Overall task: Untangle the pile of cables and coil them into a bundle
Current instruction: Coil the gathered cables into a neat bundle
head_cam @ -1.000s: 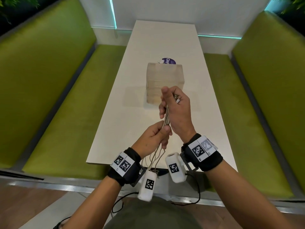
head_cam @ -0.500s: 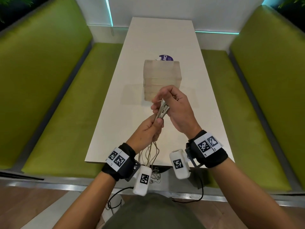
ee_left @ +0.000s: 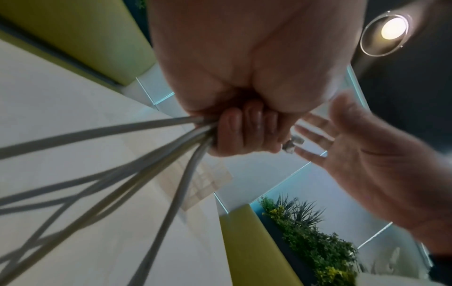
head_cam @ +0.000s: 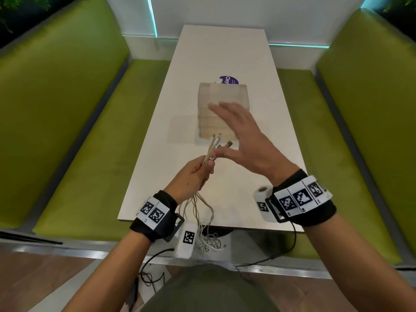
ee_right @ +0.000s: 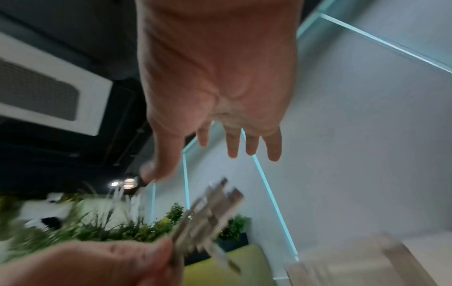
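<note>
My left hand (head_cam: 195, 174) grips several pale cables (head_cam: 210, 152) in a fist above the near part of the white table (head_cam: 157, 167). Their plug ends (head_cam: 217, 139) stick up past my fingers, and the plug ends (ee_right: 212, 203) show blurred in the right wrist view. Below the fist the cables (ee_left: 146, 154) fan out, and the cable tails (head_cam: 207, 233) hang tangled past the table's front edge. My right hand (head_cam: 240, 136) hovers spread just right of the plugs, fingers straight, holding nothing. Its thumb lies close to the cables; I cannot tell whether it touches them.
A translucent plastic box (head_cam: 222, 109) stands mid-table behind my hands, with a purple round label (head_cam: 228, 79) behind it. Green benches (head_cam: 67, 136) flank the table on both sides. A white wall closes the far end.
My right hand has let go of the cable ends and spread open, moving up and right. The left hand keeps its grip on the cables.
</note>
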### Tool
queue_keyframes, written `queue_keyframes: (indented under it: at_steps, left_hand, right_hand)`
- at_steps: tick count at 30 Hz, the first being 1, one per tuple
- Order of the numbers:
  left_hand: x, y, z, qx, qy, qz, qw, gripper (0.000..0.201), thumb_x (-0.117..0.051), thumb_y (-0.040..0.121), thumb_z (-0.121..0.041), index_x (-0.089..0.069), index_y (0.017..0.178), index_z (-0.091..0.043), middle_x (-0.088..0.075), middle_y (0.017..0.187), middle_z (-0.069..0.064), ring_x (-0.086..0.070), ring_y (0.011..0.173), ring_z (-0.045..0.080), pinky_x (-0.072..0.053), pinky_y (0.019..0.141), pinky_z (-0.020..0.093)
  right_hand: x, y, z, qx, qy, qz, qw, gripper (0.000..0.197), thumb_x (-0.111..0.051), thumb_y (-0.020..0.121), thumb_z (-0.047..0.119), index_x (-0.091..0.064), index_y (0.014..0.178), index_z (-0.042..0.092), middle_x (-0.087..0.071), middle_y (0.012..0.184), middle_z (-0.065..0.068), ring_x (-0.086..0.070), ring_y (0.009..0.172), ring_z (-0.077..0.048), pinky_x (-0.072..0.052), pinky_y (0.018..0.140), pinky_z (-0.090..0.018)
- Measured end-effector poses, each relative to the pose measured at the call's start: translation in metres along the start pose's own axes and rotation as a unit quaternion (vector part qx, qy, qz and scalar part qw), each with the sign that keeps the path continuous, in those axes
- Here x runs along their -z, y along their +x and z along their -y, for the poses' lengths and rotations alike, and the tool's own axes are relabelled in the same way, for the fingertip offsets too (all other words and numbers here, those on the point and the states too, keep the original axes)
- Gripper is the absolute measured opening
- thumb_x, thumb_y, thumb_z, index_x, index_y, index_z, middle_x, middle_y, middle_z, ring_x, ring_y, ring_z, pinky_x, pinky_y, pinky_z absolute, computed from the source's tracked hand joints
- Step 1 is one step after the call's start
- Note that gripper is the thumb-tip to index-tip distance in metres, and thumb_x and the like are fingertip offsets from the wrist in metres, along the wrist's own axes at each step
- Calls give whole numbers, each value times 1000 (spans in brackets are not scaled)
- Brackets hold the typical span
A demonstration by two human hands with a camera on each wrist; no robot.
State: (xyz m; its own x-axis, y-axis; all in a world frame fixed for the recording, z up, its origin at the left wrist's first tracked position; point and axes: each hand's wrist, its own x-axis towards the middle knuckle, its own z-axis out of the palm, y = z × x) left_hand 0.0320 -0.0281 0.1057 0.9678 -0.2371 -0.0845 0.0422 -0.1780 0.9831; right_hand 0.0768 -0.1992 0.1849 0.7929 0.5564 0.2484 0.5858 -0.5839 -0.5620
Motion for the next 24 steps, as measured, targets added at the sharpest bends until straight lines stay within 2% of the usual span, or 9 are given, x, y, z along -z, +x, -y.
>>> queue_keyframes:
  at_steps: [2, 5, 8, 10, 12, 14, 17, 20, 24]
  left_hand:
    - [1, 2, -1, 0, 34, 29, 999, 30, -40, 100, -30, -48, 79, -10, -34, 51, -11, -27, 45, 7, -24, 44, 20]
    - [-3, 4, -6, -2, 89, 68, 994, 29, -40, 101, -25, -49, 77, -12, -39, 51, -13, -32, 44, 2, -29, 47, 17]
    - [-1, 5, -9, -14, 126, 90, 988, 31, -41, 101, -29, -54, 81, -8, -48, 54, -18, -37, 49, 1, -32, 51, 15]
    - [3, 4, -7, -28, 135, 103, 985, 37, -44, 97, -36, -55, 85, -3, -48, 63, -13, -38, 53, 3, -33, 53, 18]
    - [6, 1, -2, -21, 100, 106, 989, 39, -47, 93, -38, -53, 86, 0, -48, 63, -1, -42, 54, 10, -35, 54, 22]
    - [8, -6, 5, -7, 64, 104, 993, 42, -48, 91, -40, -52, 88, 2, -57, 63, 5, -56, 60, 14, -40, 59, 23]
    - [3, -17, 14, -15, -5, 97, 995, 51, -52, 86, -56, -53, 84, -6, -61, 62, -2, -66, 67, 16, -46, 64, 24]
    - [-1, -17, 14, -26, -65, 70, 995, 53, -56, 78, -67, -53, 81, -14, -53, 61, -8, -55, 56, 15, -45, 59, 24]
    - [0, -13, 3, -57, -51, 50, 996, 34, -60, 83, -50, -52, 82, -16, -45, 62, -13, -41, 55, 9, -39, 56, 20]
  right_hand:
    - [1, 0, 8, 32, -190, 114, 975, 81, -71, 82, 35, -25, 149, 33, -9, 161, -4, 5, 148, -28, -5, 116, -59]
    - [-15, -4, 9, 33, -390, 241, 888, 57, -65, 86, 29, -43, 138, 24, 1, 161, -8, 17, 146, -35, 3, 110, -70]
    - [-22, -4, 11, 5, -415, 276, 867, 22, -47, 96, 23, -57, 114, 19, -51, 135, -4, -15, 146, -29, 3, 109, -71]
    - [-18, -5, 15, -45, -340, 325, 881, 17, -41, 98, 22, -58, 100, 20, -64, 102, 0, -52, 114, -24, -15, 111, -60]
    - [-9, -4, 13, -109, -188, 361, 907, 21, -42, 98, 25, -59, 98, 14, -65, 88, -2, -60, 85, -21, -43, 87, -36]
    - [4, -2, 9, -137, -70, 373, 915, 24, -46, 98, 30, -60, 93, 11, -62, 75, 0, -62, 71, -17, -42, 64, -27]
    - [21, -2, 4, -146, 38, 373, 915, 26, -51, 97, 33, -59, 84, 12, -52, 67, 0, -55, 56, -14, -48, 57, -25]
    - [35, -1, 4, -165, 131, 356, 911, 28, -54, 95, 33, -60, 81, 10, -44, 65, -1, -43, 55, -14, -49, 52, -26]
    - [50, -3, 0, -176, 196, 299, 917, 31, -55, 95, 36, -60, 76, 13, -43, 62, 1, -40, 53, -14, -47, 51, -27]
